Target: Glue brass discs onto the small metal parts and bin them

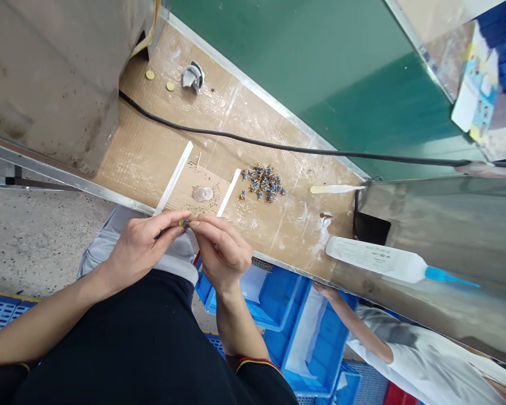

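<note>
My left hand (pixel 141 246) and my right hand (pixel 219 247) meet at the near edge of a cardboard-covered bench (pixel 152 152). Both pinch one tiny brass and blue part (pixel 184 223) between thumb and fingertips. A pile of several similar small blue and brass parts (pixel 263 182) lies on the cardboard beyond my right hand. A clear round lid or dish (pixel 203 194) sits just past my fingertips, between two white strips (pixel 175 176).
A black cable (pixel 278 146) crosses the bench. A white squeeze bottle with a blue nozzle (pixel 388 261) lies on a metal housing at the right. A pale wooden stick (pixel 335 189), brass discs (pixel 150 75), blue crates (pixel 278 306) below. Another person's arm (pixel 354 323) reaches in lower right.
</note>
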`<move>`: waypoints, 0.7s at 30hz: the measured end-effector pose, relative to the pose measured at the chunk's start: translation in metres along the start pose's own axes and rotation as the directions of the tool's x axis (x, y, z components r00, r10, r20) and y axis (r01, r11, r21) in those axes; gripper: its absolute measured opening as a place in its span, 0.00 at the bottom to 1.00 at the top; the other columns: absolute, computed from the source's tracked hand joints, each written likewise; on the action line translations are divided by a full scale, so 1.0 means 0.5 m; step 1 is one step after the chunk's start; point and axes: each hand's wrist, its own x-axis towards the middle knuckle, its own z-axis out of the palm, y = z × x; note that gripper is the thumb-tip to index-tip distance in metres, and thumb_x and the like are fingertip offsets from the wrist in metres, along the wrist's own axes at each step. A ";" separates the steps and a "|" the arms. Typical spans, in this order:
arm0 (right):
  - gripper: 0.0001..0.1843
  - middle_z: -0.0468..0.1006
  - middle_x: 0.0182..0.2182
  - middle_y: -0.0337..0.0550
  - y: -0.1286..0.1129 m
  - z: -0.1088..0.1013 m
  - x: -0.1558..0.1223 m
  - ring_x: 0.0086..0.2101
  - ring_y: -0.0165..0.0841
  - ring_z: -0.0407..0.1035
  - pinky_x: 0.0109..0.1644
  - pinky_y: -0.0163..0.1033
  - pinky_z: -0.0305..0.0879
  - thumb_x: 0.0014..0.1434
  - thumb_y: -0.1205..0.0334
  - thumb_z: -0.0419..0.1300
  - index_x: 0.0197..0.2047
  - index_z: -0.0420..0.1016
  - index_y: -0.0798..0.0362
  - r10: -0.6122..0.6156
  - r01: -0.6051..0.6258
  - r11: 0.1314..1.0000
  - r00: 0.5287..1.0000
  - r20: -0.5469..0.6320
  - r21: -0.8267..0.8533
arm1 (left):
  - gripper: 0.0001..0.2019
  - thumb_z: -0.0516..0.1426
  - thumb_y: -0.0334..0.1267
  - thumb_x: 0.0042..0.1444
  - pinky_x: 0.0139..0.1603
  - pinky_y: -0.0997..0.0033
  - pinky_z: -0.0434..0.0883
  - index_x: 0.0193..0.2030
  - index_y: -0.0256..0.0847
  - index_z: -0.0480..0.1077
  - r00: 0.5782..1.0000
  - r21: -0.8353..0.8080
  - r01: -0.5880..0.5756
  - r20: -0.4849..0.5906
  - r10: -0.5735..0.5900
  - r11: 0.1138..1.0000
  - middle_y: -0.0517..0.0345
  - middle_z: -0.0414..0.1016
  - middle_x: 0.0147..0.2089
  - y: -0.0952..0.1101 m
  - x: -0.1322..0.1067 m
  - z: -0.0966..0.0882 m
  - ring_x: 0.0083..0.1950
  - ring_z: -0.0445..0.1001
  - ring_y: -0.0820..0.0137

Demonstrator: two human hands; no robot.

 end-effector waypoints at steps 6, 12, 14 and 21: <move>0.30 0.93 0.56 0.46 -0.008 -0.005 -0.010 0.53 0.41 0.91 0.58 0.46 0.93 0.73 0.78 0.69 0.71 0.86 0.41 -0.114 0.116 0.990 0.993 0.038 -0.076 | 0.18 0.62 0.33 0.83 0.59 0.69 0.89 0.74 0.42 0.79 0.990 0.222 -0.139 -0.003 0.143 0.965 0.51 0.92 0.63 0.008 -0.011 0.001 0.57 0.95 0.62; 0.31 0.93 0.57 0.48 -0.015 -0.002 -0.014 0.54 0.43 0.91 0.59 0.48 0.93 0.72 0.79 0.70 0.72 0.84 0.45 -0.177 0.187 0.970 0.981 0.074 -0.156 | 0.15 0.61 0.30 0.81 0.60 0.72 0.88 0.69 0.42 0.82 0.997 0.188 -0.075 -0.002 0.077 0.979 0.53 0.93 0.61 0.020 -0.008 -0.001 0.58 0.94 0.63; 0.27 0.94 0.55 0.49 -0.016 -0.003 -0.013 0.53 0.42 0.91 0.57 0.47 0.93 0.73 0.78 0.70 0.70 0.85 0.47 -0.188 0.198 0.968 0.979 0.073 -0.154 | 0.14 0.62 0.29 0.80 0.58 0.74 0.88 0.65 0.44 0.84 1.000 0.133 -0.024 -0.008 0.025 0.991 0.57 0.94 0.58 0.020 -0.005 0.000 0.55 0.95 0.65; 0.14 0.94 0.49 0.42 -0.010 -0.001 -0.025 0.49 0.39 0.91 0.55 0.47 0.91 0.77 0.68 0.71 0.59 0.89 0.42 0.235 -0.233 0.968 0.972 -0.011 0.095 | 0.15 0.63 0.32 0.76 0.50 0.75 0.89 0.63 0.47 0.87 0.997 0.009 0.072 -0.035 -0.071 0.997 0.59 0.94 0.58 0.015 -0.007 0.019 0.55 0.95 0.65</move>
